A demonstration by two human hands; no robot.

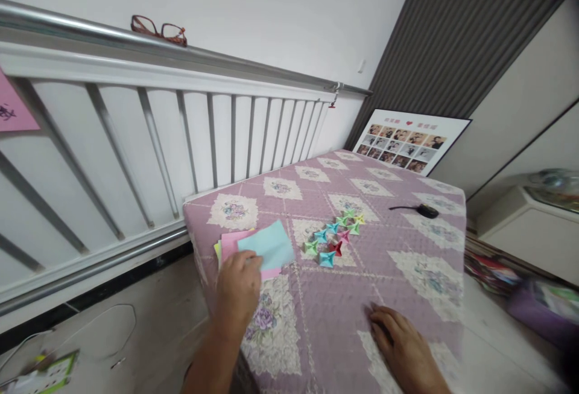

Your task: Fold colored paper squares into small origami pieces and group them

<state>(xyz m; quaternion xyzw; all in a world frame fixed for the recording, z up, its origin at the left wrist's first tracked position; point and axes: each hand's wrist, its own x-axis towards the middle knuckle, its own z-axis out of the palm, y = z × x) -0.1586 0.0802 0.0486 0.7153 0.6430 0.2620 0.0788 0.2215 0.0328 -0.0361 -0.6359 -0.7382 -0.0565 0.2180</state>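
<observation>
My left hand (241,282) pinches the lower left corner of a light blue sheet of paper (269,243). That sheet is slightly blurred and lies over a pink sheet (230,243), with a yellow edge showing underneath. On the cloth at the front right rests my right hand (398,336), its fingers loosely stretched and holding nothing. Between and beyond my hands stands a group of several small folded paper pieces, among them a blue one (326,259), a red one (336,248), a pink one (344,236) and a green one (310,247).
A purple patterned tablecloth (335,315) covers the table. A black object with a strap (427,210) lies on its right side. A photo board (409,140) leans at the far end. Along the left runs a white radiator (167,140), with glasses (158,30) on the pipe above.
</observation>
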